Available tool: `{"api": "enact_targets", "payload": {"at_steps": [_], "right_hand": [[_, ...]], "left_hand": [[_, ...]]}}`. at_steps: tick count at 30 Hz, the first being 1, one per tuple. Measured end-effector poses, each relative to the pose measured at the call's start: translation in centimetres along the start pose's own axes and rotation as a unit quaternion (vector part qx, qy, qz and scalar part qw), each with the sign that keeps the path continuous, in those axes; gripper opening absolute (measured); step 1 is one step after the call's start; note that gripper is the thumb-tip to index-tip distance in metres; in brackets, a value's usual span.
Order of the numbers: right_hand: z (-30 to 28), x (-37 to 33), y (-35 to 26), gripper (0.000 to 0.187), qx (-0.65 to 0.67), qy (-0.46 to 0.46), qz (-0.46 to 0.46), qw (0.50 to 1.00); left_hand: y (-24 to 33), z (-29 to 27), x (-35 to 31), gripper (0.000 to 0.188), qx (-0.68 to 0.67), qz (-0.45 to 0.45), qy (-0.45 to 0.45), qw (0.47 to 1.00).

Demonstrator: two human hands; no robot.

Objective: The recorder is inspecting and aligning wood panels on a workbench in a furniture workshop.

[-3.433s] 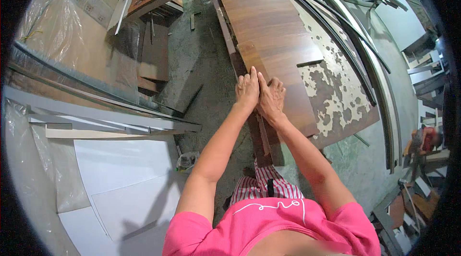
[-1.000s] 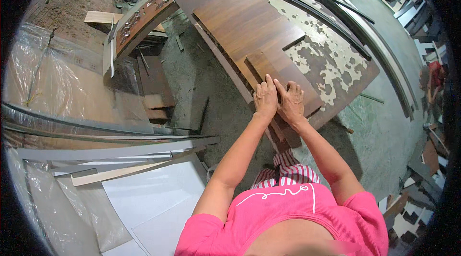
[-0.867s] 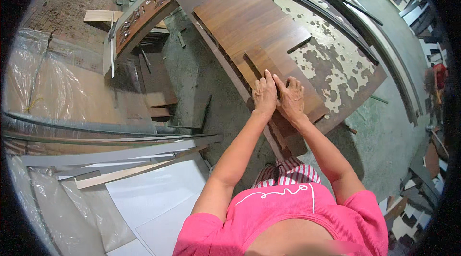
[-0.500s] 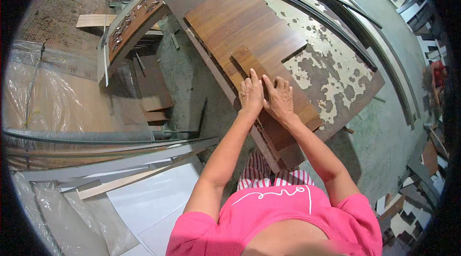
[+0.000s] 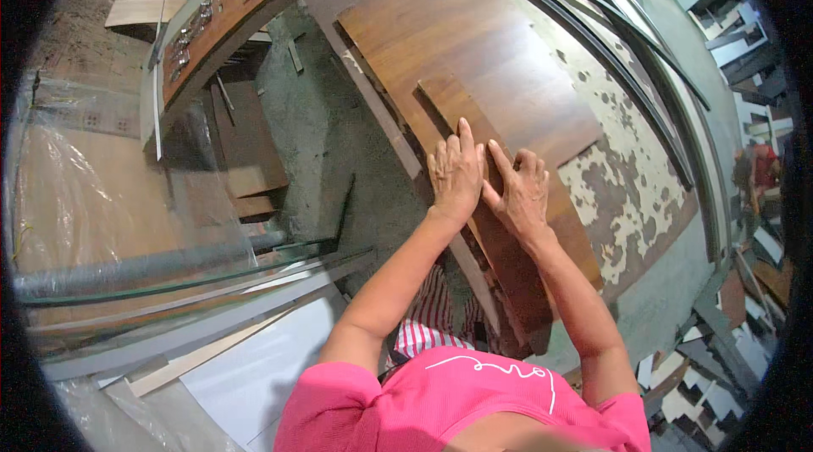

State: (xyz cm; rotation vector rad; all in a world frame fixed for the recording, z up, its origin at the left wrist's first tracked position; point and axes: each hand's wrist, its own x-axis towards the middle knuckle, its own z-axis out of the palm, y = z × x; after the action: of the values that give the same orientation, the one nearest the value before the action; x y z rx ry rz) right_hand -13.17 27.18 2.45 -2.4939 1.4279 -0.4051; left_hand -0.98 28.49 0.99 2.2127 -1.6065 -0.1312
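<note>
A narrow brown wooden strip (image 5: 445, 94) lies lengthwise on a wider wood-grain panel (image 5: 423, 20). My left hand (image 5: 457, 177) rests on the strip, index finger stretched forward and the other fingers slightly bent. Beside it, my right hand (image 5: 521, 196) leans on the strip and panel, with its index finger and thumb pointing toward the left hand and its other fingers bent. Neither hand wraps around anything. Under the panel is a table (image 5: 631, 189) with a patchy, peeling cream and brown top. My palms hide part of the strip.
Long dark and metallic strips (image 5: 627, 54) curve along the table's far right side. At left stand a board with metal fittings (image 5: 222, 20) and a plastic-wrapped stack (image 5: 93, 189). White sheets (image 5: 262, 367) lie at lower left. Scrap offcuts (image 5: 694, 384) litter the right.
The view has shifted, so the table and panel appear farther right and the clutter at left has moved leftward. Both hands stay on the strip in nearly the same pose, slightly farther apart.
</note>
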Motion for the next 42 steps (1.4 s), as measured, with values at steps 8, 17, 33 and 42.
{"api": "enact_targets", "payload": {"at_steps": [8, 17, 33, 42], "right_hand": [[5.5, 15.6, -5.0, 0.055, -0.003, 0.056, -0.028, 0.998], [8.3, 26.0, -7.3, 0.053, 0.006, 0.088, -0.024, 0.996], [4.8, 9.8, -3.4, 0.061, 0.011, 0.041, -0.004, 0.999], [-2.5, -15.2, 3.5, 0.067, 0.011, 0.058, 0.017, 0.998]], "left_hand": [[-8.8, -0.2, 14.2, 0.046, -0.003, -0.045, 0.041, 0.998], [-13.7, 0.3, 24.5, 0.047, 0.012, -0.069, 0.061, 0.996], [-4.9, 0.6, 9.4, 0.049, 0.037, -0.052, 0.03, 0.997], [7.7, 1.3, -13.1, 0.055, 0.058, 0.037, 0.008, 0.998]]}}
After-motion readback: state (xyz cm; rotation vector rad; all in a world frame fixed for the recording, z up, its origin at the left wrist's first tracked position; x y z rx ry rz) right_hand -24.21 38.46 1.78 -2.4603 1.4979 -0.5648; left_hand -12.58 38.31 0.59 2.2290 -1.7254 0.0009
